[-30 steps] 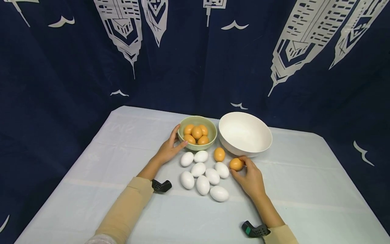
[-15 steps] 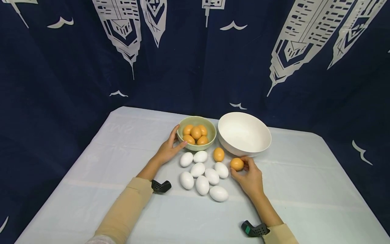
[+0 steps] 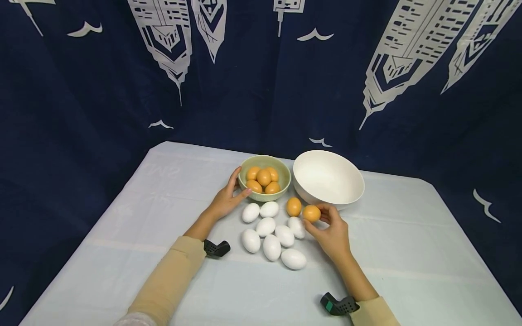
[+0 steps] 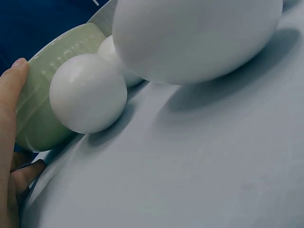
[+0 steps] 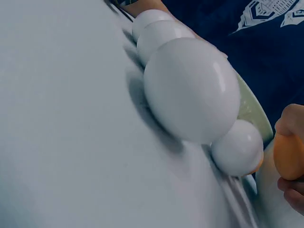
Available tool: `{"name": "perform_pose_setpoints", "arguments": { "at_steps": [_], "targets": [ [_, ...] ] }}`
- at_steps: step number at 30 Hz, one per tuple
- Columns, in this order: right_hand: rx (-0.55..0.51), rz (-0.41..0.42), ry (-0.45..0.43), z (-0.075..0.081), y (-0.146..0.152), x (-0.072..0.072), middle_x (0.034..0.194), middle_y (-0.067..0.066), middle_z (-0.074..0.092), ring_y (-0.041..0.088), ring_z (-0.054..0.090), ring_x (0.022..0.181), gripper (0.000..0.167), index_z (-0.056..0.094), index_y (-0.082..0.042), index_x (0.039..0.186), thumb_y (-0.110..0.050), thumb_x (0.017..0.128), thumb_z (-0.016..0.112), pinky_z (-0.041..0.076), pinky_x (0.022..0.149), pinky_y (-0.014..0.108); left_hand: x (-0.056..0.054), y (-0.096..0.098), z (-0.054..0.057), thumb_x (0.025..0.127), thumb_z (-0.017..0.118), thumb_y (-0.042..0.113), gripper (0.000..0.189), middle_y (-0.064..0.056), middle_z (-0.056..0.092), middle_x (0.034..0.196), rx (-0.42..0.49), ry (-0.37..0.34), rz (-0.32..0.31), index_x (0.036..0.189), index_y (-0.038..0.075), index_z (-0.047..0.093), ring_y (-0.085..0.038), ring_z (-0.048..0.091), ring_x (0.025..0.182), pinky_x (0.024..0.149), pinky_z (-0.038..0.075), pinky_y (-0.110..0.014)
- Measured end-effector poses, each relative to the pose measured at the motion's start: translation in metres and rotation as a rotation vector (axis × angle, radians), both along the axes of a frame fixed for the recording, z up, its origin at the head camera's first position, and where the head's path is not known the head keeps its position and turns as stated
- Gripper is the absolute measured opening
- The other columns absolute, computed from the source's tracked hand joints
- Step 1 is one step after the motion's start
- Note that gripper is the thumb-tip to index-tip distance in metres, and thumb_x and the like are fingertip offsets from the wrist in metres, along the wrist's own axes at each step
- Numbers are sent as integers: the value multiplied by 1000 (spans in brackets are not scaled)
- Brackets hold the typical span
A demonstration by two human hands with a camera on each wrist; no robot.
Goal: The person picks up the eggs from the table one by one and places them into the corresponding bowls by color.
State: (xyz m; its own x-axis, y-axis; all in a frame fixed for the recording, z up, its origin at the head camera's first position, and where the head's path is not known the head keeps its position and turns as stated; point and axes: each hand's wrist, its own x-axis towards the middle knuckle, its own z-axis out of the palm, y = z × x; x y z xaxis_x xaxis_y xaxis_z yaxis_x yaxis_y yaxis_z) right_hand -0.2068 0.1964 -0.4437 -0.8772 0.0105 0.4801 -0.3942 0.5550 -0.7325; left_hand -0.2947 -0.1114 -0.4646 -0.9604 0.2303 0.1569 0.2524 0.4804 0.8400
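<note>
Since approx. half a sec ago, R hand (image 3: 332, 233) + gripped orange egg (image 3: 311, 213) have shifted a bit fwd & to the L, twd the loose orange egg (image 3: 293, 207); L hand, bowls & white eggs look unmoved.

Gripped egg's now just beside the loose one, on its R; can't tell if they touch, or if it's clear of the tablecloth (image 3: 408, 267). Key relation, I'd judge: pale green bowl (image 3: 264, 198) lies L & farther fwd of the gripped egg, w/ the loose egg roughly between. White bowl (image 3: 326, 179) is closer to R hand, right behind its fingers. L hand (image 3: 225, 199) is the one at the green bowl.

Egg position re: fingers: out at the tips, L/fwd of R palm, pinched w/ thumb on near side & fingers on far/R side. Long axis unclear: looks nearly round in head view, cut off by the edge in R wrist view. L thumb & fingers are spread, gripping the green bowl's L & near side; five orange eggs visible inside. White eggs (image 3: 271, 247) lie nearer the person, one right by R thumb.
</note>
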Motion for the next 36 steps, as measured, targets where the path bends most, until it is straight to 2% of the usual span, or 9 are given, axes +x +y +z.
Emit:
{"name": "perform_pose_setpoints", "arguments": {
  "at_steps": [5,13,21,30,36],
  "targets": [
    [-10,36,14,8,-8,-4,109,14,66,28,65,97,49,57,3,111,-3,72,85,47,83,13,-1,1,-1,96,57,50,80,-12,34,155,13,-1,-2,156,36,7,-29,44,133,109,28,-55],
    [-29,92,63,17,-23,-17,108,16,66,29,65,96,48,57,4,111,1,71,84,52,85,29,-2,1,-2,95,58,50,81,-12,33,155,21,2,-6,156,35,8,-29,45,132,110,28,-55],
    [-35,142,32,25,-37,-30,108,17,65,30,65,97,49,57,3,111,-1,71,84,52,87,43,-2,-1,-3,94,57,54,82,-15,37,152,20,0,-6,156,36,6,-29,45,133,110,27,-57],
    [-25,163,53,34,-49,-44,106,18,66,32,66,97,45,57,3,110,-1,73,83,53,86,42,-2,0,-2,96,58,50,80,-17,42,148,13,3,-1,156,37,7,-28,46,132,109,28,-56],
    [-24,192,6,40,-57,-51,111,20,64,32,64,102,44,56,4,113,-2,77,81,52,87,44,-2,-2,-3,95,58,52,81,-18,44,146,20,4,-3,156,37,7,-29,46,132,109,27,-57]
  ]
}}
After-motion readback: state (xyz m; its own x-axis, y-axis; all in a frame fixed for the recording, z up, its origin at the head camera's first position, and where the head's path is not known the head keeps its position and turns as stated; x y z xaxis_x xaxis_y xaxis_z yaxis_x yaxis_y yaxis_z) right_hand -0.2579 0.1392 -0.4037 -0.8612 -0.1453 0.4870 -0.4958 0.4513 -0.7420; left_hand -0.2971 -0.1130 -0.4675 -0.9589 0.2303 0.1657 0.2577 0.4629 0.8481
